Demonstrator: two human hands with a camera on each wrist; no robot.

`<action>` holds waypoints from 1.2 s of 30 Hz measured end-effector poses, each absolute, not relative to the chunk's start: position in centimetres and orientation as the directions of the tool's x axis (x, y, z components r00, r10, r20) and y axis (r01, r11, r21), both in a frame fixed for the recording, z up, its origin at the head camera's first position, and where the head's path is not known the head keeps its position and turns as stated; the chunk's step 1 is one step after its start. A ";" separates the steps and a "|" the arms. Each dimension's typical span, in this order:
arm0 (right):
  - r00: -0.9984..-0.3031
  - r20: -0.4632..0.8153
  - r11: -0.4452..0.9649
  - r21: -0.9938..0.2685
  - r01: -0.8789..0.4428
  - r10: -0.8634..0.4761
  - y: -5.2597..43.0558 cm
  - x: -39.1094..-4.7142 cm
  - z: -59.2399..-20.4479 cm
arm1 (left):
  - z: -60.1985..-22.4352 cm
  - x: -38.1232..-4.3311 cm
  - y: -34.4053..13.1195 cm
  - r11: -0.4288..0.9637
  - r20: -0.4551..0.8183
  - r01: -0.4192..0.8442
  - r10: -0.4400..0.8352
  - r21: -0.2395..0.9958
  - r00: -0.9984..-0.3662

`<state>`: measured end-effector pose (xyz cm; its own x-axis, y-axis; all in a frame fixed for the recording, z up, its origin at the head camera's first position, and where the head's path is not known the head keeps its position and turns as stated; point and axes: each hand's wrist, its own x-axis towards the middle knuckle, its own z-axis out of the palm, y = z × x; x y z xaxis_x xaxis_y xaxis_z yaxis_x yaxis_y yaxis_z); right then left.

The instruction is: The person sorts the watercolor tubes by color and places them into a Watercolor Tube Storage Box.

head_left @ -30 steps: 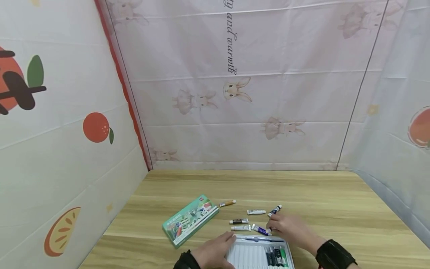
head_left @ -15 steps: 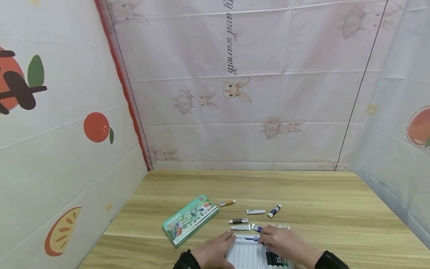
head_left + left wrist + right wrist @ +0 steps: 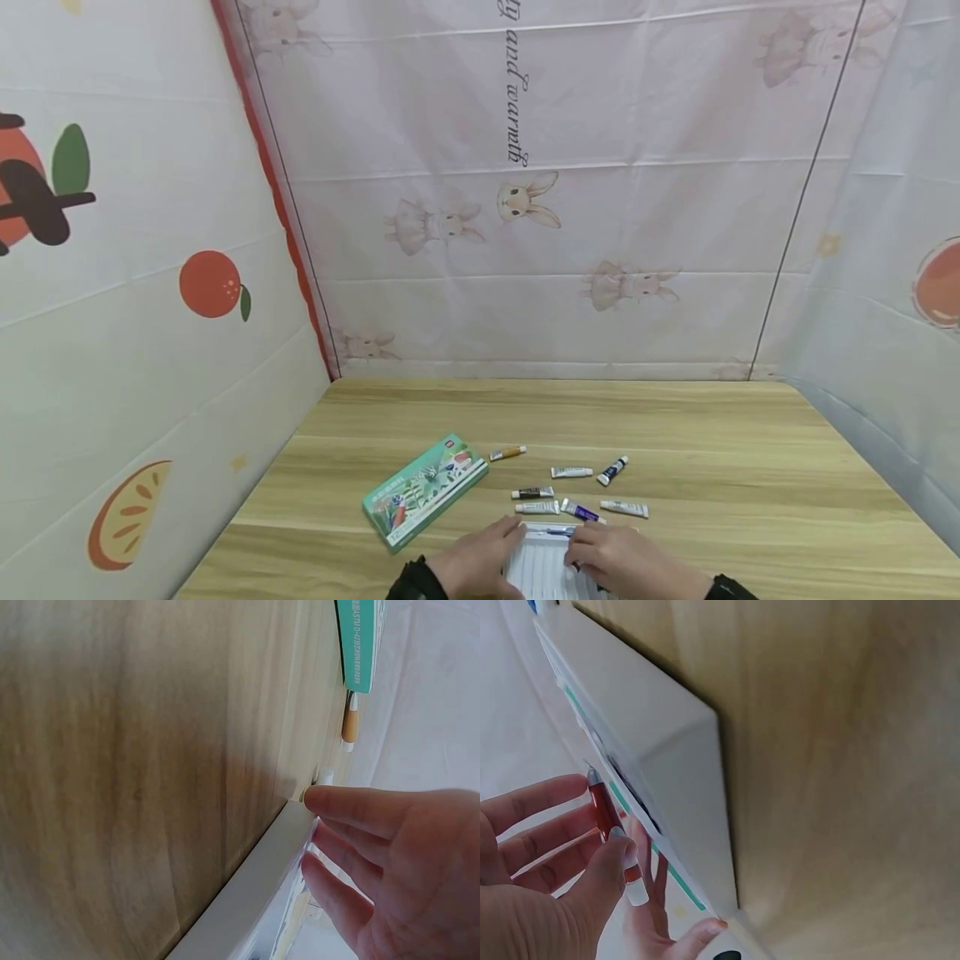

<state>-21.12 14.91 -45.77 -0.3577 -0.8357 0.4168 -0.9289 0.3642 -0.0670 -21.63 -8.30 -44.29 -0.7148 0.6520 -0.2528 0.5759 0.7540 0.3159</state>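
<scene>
A white paint tray (image 3: 542,567) with narrow grooves lies at the front of the table. Over it, my right hand (image 3: 618,560) pinches a dark red paint tube (image 3: 606,810) with a white cap between thumb and fingertips. On the tray's left side rests my left hand (image 3: 480,558), fingers nearly straight and touching its rim, as the left wrist view shows. A thin brush (image 3: 558,532) lies in the tray's far slot. My right hand largely hides the tubes in the tray's right part. Just beyond the tray lies a purple tube (image 3: 581,511).
Several loose tubes lie farther back, among them a white one (image 3: 572,472), a dark blue one (image 3: 612,471), an ochre one (image 3: 507,453) and a black-capped one (image 3: 532,493). A green paint box (image 3: 425,492) lies to the left. Printed cloth walls (image 3: 525,267) surround the table.
My right hand has come from the loose tubes beyond the tray's right corner, down and left over the tray, bringing a tube. A silvery tube it covered now shows. The left hand stays put.
</scene>
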 end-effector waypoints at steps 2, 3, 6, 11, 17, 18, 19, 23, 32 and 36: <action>-0.342 0.421 0.346 -0.070 -0.936 -0.840 14.7 -20.9 -45.8 | -44.3 -21.6 -8.3 0.752 -0.247 0.580 0.654 0.312 -0.715; -0.330 0.425 0.334 -0.069 -0.940 -0.843 14.6 -20.9 -45.9 | -44.3 -21.6 -8.3 0.751 -0.242 0.585 0.656 0.308 -0.715; -0.295 0.431 0.297 -0.063 -0.953 -0.853 14.4 -20.8 -46.1 | -44.3 -21.6 -8.4 0.749 -0.233 0.590 0.658 0.302 -0.716; -0.271 0.403 0.259 -0.086 -0.962 -0.874 14.4 -20.8 -46.5 | -44.3 -21.5 -8.3 0.747 -0.228 0.593 0.660 0.301 -0.716; -0.304 0.381 0.289 -0.097 -0.952 -0.873 14.8 -20.7 -46.6 | -44.3 -21.6 -8.3 0.752 -0.244 0.583 0.655 0.308 -0.716; -0.314 0.380 0.300 -0.098 -0.949 -0.870 15.0 -20.7 -46.6 | -44.3 -21.6 -8.3 0.753 -0.249 0.579 0.653 0.312 -0.716; -0.325 0.378 0.308 -0.107 -0.946 -0.867 15.1 -20.7 -46.6 | -44.3 -21.6 -8.3 0.755 -0.254 0.574 0.651 0.317 -0.715; -0.329 0.379 0.299 -0.136 -0.944 -0.865 15.7 -20.9 -46.6 | -44.2 -21.6 -8.2 0.757 -0.270 0.561 0.647 0.333 -0.713; -0.310 0.321 0.231 -0.261 -0.937 -0.895 17.0 -21.2 -46.3 | -44.2 -21.5 -8.1 0.767 -0.270 0.559 0.637 0.315 -0.722; -0.319 0.313 0.241 -0.264 -0.934 -0.894 17.0 -21.2 -46.2 | -44.2 -21.6 -8.1 0.758 -0.245 0.577 0.647 0.302 -0.722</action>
<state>-21.16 17.04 -46.16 -0.3191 -0.8944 0.3135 -0.9340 0.2407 -0.2639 -21.59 -8.07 -44.15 -0.7218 0.6473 -0.2448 0.5775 0.7583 0.3025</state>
